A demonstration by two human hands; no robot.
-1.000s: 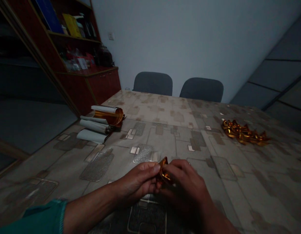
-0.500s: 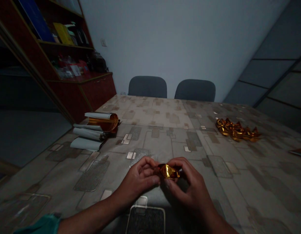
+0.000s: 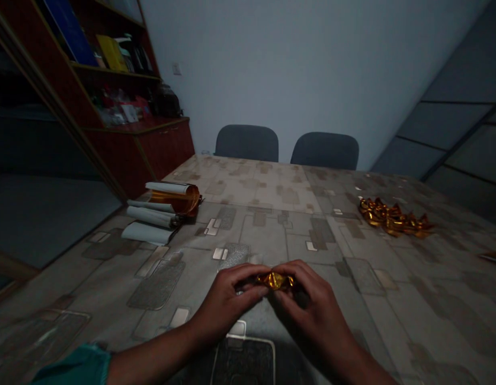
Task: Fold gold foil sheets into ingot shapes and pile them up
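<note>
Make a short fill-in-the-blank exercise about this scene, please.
The left hand and the right hand hold one crumpled piece of gold foil ____ them. More gold foil pieces lie in a heap on the ____ side of the table. Rolled white sheets lie on its ____ side. Two dark ____ stand beyond its far edge.

Answers: between; right; left; chairs.
</note>
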